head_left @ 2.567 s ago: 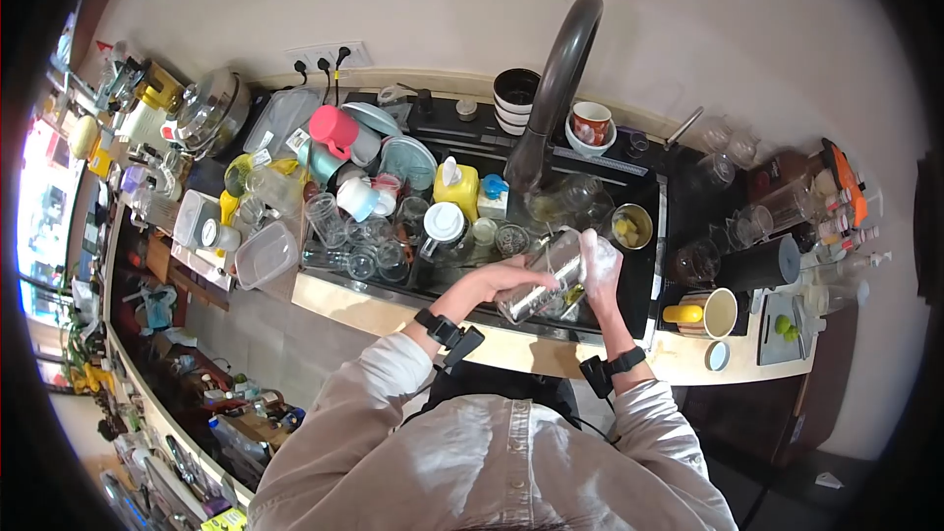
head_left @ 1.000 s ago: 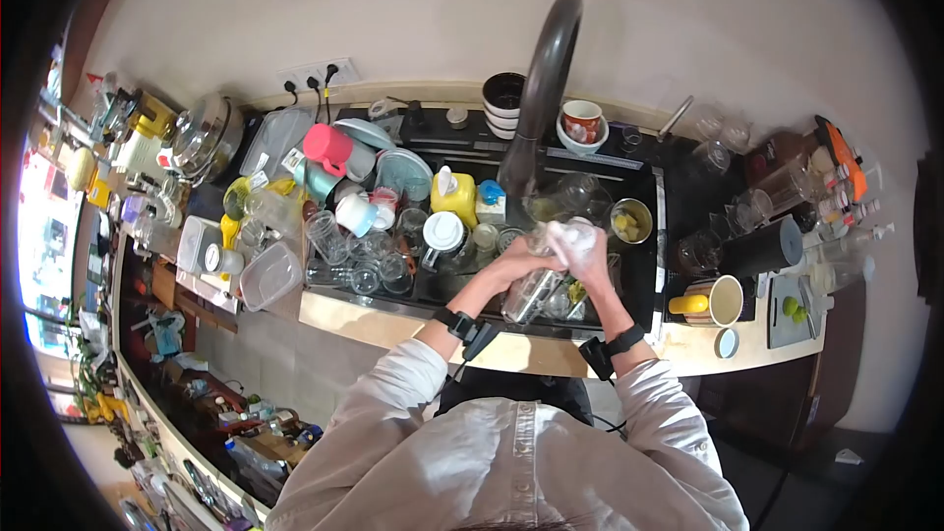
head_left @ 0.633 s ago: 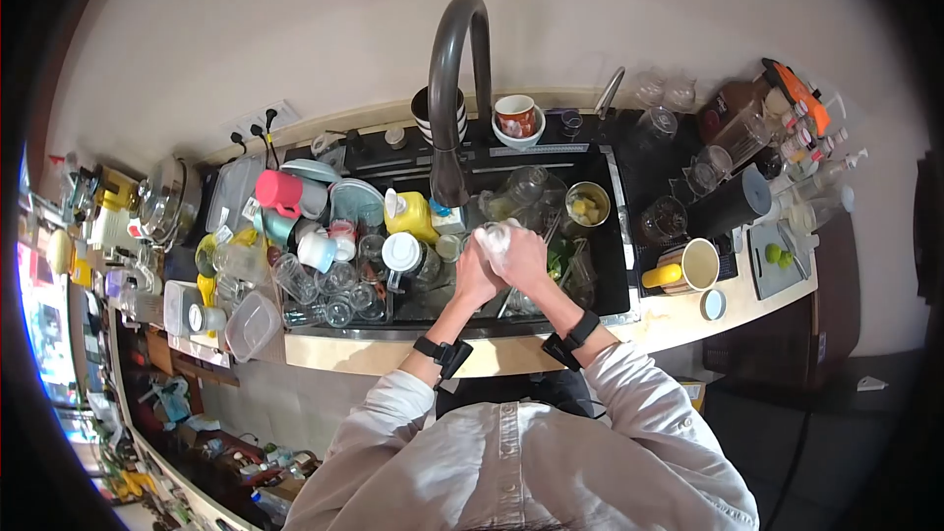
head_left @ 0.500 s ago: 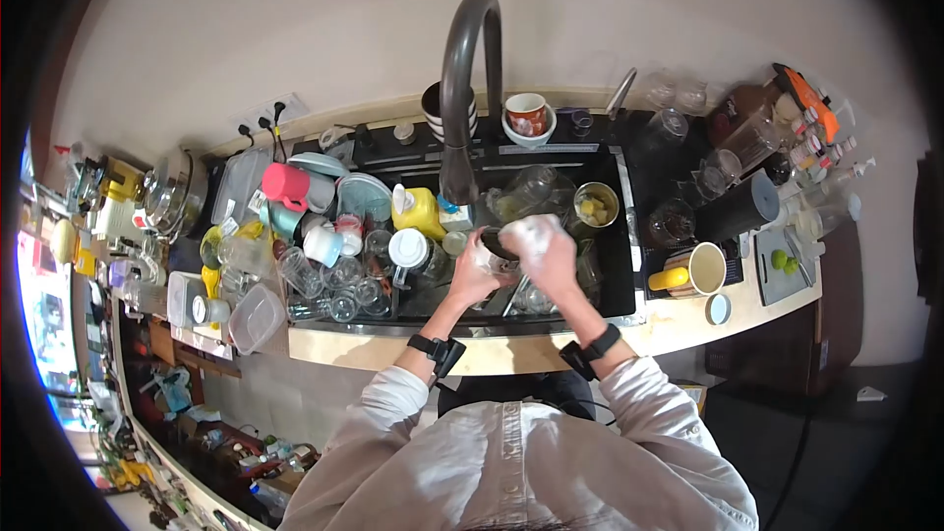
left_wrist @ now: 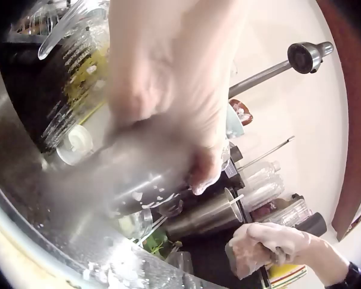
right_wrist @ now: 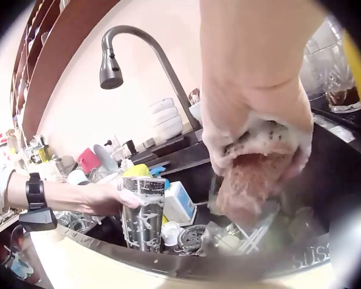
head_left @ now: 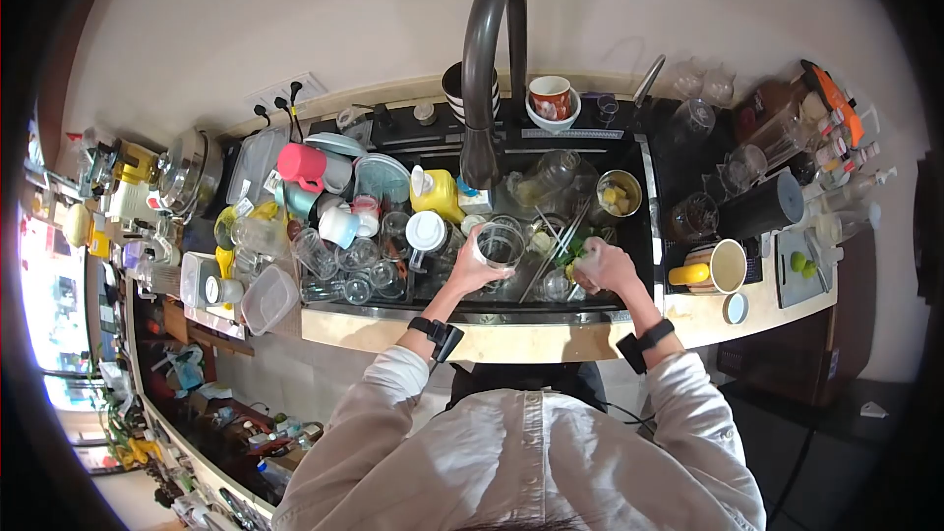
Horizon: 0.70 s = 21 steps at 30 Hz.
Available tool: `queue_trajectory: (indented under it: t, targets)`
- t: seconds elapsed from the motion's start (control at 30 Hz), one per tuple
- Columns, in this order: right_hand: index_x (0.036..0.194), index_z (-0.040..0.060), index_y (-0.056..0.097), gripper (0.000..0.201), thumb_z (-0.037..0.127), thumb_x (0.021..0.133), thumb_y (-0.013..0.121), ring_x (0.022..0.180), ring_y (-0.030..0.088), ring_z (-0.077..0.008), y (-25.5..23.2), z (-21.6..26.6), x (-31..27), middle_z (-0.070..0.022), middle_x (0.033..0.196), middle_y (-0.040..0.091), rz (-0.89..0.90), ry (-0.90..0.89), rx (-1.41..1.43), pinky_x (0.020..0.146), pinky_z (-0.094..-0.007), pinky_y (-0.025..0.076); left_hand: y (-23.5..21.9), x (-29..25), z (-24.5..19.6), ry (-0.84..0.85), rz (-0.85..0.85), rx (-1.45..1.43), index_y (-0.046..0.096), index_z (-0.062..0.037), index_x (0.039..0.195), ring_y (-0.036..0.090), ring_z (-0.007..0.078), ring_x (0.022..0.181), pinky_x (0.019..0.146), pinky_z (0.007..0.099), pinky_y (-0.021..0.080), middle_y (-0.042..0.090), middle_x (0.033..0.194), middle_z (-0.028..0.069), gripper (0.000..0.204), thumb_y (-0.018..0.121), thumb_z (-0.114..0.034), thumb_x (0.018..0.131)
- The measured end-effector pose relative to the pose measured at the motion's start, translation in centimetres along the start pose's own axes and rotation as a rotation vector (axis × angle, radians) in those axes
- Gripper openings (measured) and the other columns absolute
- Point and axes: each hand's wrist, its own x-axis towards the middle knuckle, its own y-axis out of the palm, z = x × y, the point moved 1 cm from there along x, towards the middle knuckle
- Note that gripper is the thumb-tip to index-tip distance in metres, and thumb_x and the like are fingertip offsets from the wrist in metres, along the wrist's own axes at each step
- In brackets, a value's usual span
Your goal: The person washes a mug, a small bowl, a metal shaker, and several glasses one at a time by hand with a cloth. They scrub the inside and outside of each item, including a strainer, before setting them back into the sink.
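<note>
Gripping the clear cup (head_left: 500,244) over the sink (head_left: 472,318), your left hand (head_left: 474,270) curls round its wall in the head view. Left wrist view: your right hand (left_wrist: 283,239) clasps a soft, squashy scrubber (left_wrist: 246,257). Right wrist view: suds (right_wrist: 149,229) streak the cup; judged slippery, stiff, possibly breakable. Hold mid-wall, firmly, without squeezing.

by clock face in the head view, centred on the black rectangular sink (head_left: 639,241), a pale wooden counter (head_left: 472,337) carries a small round pale-blue lid (head_left: 736,309) towards four and a grey rectangular board (head_left: 789,287) past three; inside the sink, a round steel cup (head_left: 630,208) stands around two.
</note>
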Motion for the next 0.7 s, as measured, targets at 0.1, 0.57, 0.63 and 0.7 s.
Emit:
queue_trajectory:
  t: [0.1, 0.57, 0.63, 0.7]
  targets:
    - [0.116, 0.0139, 0.058, 0.047, 0.039, 0.077, 0.060, 0.098, 0.062, -0.0386, 2.7, 0.4, 3.2, -0.0229, 0.102, 0.065, 0.096, -0.093, -0.126, 0.087, -0.0453, 0.049, -0.1, -0.4, -0.3, 0.016, 0.020, 0.068, 0.039, -0.0041, 0.129, 0.057, 0.0233, 0.110, 0.097, 0.0345, 0.043, 0.059, 0.116, 0.0141, 0.094, 0.089, -0.020, 0.050]
    - [0.110, 0.0025, 0.064, 0.042, 0.032, 0.080, 0.057, 0.109, 0.060, -0.0338, 10.9, 1.9, 10.9, -0.0159, 0.116, 0.063, 0.276, 0.007, -0.299, 0.089, -0.0414, 0.049, -1.3, -3.1, -0.7, -0.106, 0.166, 0.568, 0.033, -0.0062, 0.131, 0.054, 0.0412, 0.108, 0.089, 0.0461, 0.049, 0.046, 0.123, 0.0203, 0.092, 0.081, -0.011, 0.053]
    - [0.114, 0.0088, 0.062, 0.038, 0.028, 0.081, 0.059, 0.105, 0.062, -0.0265, 11.2, 1.3, 11.6, -0.0143, 0.115, 0.063, 0.320, -0.077, -0.282, 0.080, -0.0372, 0.051, -1.2, -3.2, -0.2, -0.120, 0.174, 0.631, 0.033, -0.0063, 0.130, 0.054, 0.0411, 0.108, 0.089, 0.0465, 0.049, 0.046, 0.122, 0.0197, 0.094, 0.082, -0.010, 0.051]
    - [0.116, 0.0109, 0.060, 0.038, 0.024, 0.081, 0.059, 0.099, 0.064, -0.0256, 12.8, -1.5, 13.6, -0.0134, 0.113, 0.064, 0.377, -0.237, -0.131, 0.075, -0.0370, 0.052, -1.2, -3.4, 0.1, -0.146, 0.207, 0.666, 0.033, -0.0071, 0.130, 0.052, 0.0408, 0.110, 0.089, 0.0482, 0.048, 0.046, 0.123, 0.0188, 0.096, 0.084, -0.009, 0.049]
